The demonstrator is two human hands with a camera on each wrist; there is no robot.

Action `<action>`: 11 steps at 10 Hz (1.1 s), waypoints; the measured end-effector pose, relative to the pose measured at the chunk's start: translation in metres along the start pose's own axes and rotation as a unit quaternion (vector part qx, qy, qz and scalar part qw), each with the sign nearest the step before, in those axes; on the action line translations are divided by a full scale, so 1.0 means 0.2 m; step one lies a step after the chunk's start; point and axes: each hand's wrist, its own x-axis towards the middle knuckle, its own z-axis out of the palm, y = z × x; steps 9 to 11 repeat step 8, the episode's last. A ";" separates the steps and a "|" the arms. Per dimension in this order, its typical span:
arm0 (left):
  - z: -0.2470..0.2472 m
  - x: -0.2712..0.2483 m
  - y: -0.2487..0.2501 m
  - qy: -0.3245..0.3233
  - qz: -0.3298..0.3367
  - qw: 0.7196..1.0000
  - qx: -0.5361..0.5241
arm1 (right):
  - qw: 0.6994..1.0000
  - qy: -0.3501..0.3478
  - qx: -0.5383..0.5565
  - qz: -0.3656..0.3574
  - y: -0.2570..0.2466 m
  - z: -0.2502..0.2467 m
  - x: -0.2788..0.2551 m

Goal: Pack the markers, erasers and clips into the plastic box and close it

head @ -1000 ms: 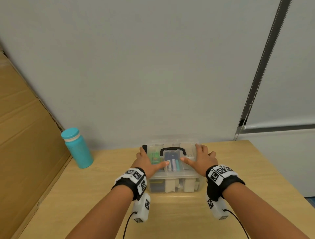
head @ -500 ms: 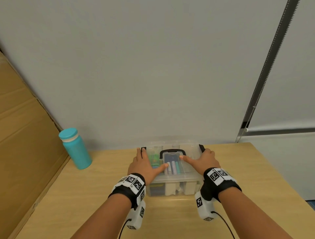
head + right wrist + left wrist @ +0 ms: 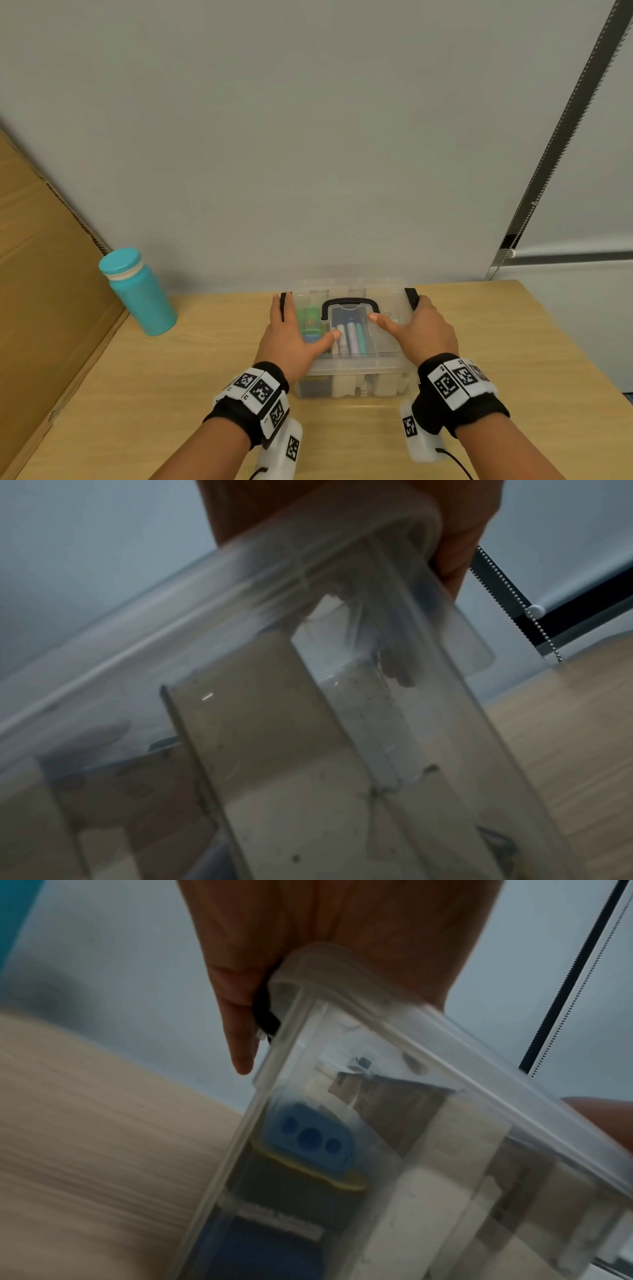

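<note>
From above, the clear plastic box (image 3: pixel 349 342) sits at the far edge of the tabletop (image 3: pixel 205 377), lid on, markers (image 3: pixel 349 337) showing through beneath its black handle (image 3: pixel 349 303). The left hand (image 3: pixel 291 339) lies spread over the lid's left side, fingers reaching the black latch (image 3: pixel 284 303); the right hand (image 3: pixel 418 332) lies spread over the right side, at the other latch (image 3: pixel 411 296). A teal bottle (image 3: pixel 140 291) stands toward the far left corner.

At the left wrist, a straight finger (image 3: pixel 240 1042) presses the latch (image 3: pixel 265 1015) against the box (image 3: pixel 377 1150).

At the right wrist, the hand (image 3: pixel 455 547) wraps the box's (image 3: pixel 308 723) corner; I cannot tell its finger position.
</note>
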 end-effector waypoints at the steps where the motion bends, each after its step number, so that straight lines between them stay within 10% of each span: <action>1: 0.00 0.00 0.00 0.003 0.000 1.000 0.007 | 0.999 -0.008 -0.040 -0.009 -0.01 0.00 0.00; 6: -0.08 -0.07 0.01 -0.004 -0.020 0.996 0.089 | 0.995 -0.089 0.046 -0.023 0.02 -0.07 -0.06; 8: -0.12 -0.57 -0.19 -0.042 0.004 0.999 0.001 | 0.980 0.026 0.063 -0.188 0.20 -0.18 -0.62; 11: -0.12 -0.57 -0.19 -0.042 0.004 0.999 0.001 | 0.980 0.026 0.063 -0.188 0.20 -0.18 -0.62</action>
